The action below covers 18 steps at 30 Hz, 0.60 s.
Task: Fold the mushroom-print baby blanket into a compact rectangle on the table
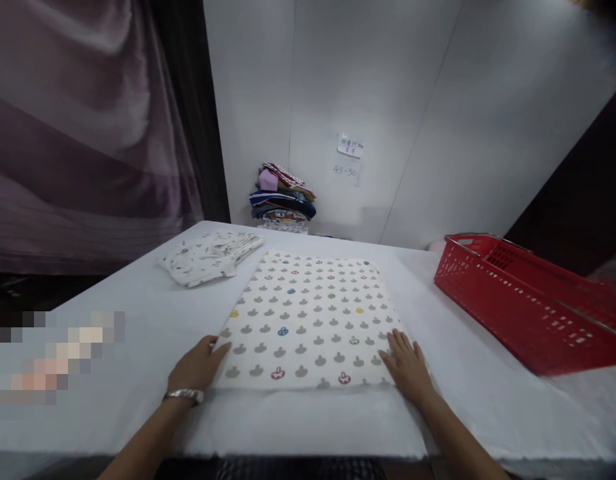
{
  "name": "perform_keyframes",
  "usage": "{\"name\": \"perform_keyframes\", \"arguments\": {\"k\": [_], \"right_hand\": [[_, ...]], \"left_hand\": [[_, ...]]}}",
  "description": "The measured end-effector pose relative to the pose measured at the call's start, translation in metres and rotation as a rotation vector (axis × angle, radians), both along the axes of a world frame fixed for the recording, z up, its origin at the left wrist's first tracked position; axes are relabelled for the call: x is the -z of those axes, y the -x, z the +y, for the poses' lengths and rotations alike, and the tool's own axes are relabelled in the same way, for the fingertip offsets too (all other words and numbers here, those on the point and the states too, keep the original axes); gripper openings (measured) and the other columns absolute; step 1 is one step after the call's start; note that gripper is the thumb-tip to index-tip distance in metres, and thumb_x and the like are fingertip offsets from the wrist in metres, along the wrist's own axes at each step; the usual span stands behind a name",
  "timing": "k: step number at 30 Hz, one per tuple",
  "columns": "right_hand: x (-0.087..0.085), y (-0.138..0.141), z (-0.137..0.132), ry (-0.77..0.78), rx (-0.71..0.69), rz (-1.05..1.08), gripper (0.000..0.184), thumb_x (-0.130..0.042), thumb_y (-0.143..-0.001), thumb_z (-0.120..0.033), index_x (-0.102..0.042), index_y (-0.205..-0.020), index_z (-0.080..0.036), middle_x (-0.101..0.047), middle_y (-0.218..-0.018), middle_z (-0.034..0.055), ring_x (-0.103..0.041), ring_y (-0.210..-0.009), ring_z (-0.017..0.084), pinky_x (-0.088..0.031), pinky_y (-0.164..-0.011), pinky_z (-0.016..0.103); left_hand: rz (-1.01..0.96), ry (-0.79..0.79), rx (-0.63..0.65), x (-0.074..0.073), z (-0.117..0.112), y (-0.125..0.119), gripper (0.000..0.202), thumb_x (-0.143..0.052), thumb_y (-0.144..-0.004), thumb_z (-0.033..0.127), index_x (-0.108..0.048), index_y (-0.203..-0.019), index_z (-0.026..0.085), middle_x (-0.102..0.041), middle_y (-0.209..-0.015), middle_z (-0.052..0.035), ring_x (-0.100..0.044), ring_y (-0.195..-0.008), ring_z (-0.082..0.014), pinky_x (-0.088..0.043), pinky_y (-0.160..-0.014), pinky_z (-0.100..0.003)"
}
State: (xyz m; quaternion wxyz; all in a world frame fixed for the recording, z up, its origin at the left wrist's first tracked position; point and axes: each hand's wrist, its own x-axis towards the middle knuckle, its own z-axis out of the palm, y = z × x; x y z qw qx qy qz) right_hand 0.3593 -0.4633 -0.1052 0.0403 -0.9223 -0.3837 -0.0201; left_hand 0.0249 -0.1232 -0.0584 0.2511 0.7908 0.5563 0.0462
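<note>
A folded white cloth (313, 313) printed with grey, red, blue, green and yellow mushroom-like shapes lies flat before me on the white table. My left hand (195, 365), with a silvery band at the wrist, rests at the cloth's near left edge. Its thumb reaches over the cloth and stands apart from the forefinger; the other fingers are mostly hidden. On the near right edge lies my right hand (409, 370), palm down with fingers spread. Farther back on the left is another folded white cloth (203, 257) with small dark prints, touched by neither hand.
A red plastic basket (528, 307) stands on the table's right side. Behind the far edge, a pile of folded clothes (283, 200) rises against the pale wall, beside a handwritten paper note (351, 145). A pinkish curtain (88, 120) hangs at left. A patch at lower left is pixelated.
</note>
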Motion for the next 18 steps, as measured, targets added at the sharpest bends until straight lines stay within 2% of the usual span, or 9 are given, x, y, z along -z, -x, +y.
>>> {"name": "perform_keyframes", "arguments": {"k": [6, 10, 13, 15, 18], "right_hand": [[0.002, -0.003, -0.012, -0.062, 0.034, 0.052, 0.061, -0.024, -0.090, -0.049, -0.029, -0.141, -0.016, -0.022, -0.148, 0.0073, -0.015, -0.137, 0.022, -0.013, -0.109, 0.046], [0.009, -0.003, -0.030, -0.136, 0.060, 0.062, 0.063, -0.029, -0.087, -0.051, -0.036, -0.137, -0.012, -0.026, -0.146, 0.0105, -0.017, -0.136, 0.025, -0.017, -0.108, 0.046], [0.007, -0.005, -0.039, -0.291, 0.066, 0.129, 0.064, -0.030, -0.086, -0.053, -0.038, -0.136, -0.013, -0.028, -0.145, 0.0090, -0.022, -0.135, 0.022, -0.022, -0.108, 0.040], [0.001, -0.010, -0.043, -0.402, 0.121, 0.174, 0.065, -0.030, -0.086, -0.054, -0.039, -0.136, -0.013, -0.032, -0.144, 0.0094, -0.029, -0.132, 0.021, -0.027, -0.107, 0.038], [-0.012, -0.019, -0.051, -0.415, 0.196, 0.250, 0.064, -0.031, -0.085, -0.052, -0.045, -0.131, -0.010, -0.049, -0.131, 0.0131, -0.046, -0.120, 0.025, -0.036, -0.101, 0.038]], "left_hand": [[-0.037, 0.005, -0.004, -0.002, -0.003, 0.003, 0.054, -0.036, -0.079, 0.056, -0.053, -0.109, 0.016, -0.065, -0.099, -0.0116, -0.062, -0.090, -0.0287, -0.045, -0.076, -0.037], [-0.046, 0.031, 0.018, -0.004, -0.009, 0.013, 0.061, -0.036, -0.077, 0.059, -0.049, -0.115, 0.014, -0.065, -0.089, -0.0100, -0.063, -0.084, -0.0282, -0.045, -0.075, -0.037], [-0.022, 0.015, 0.028, -0.002, -0.015, 0.020, 0.063, -0.038, -0.076, 0.058, -0.046, -0.120, 0.014, -0.065, -0.091, -0.0100, -0.062, -0.087, -0.0295, -0.045, -0.077, -0.038], [-0.014, 0.005, 0.019, 0.000, -0.017, 0.023, 0.061, -0.039, -0.077, 0.056, -0.045, -0.122, 0.015, -0.065, -0.093, -0.0101, -0.062, -0.089, -0.0298, -0.045, -0.078, -0.039], [-0.014, -0.005, -0.005, 0.003, -0.018, 0.024, 0.058, -0.038, -0.078, 0.055, -0.046, -0.122, 0.017, -0.065, -0.096, -0.0106, -0.062, -0.088, -0.0290, -0.046, -0.077, -0.038]]}}
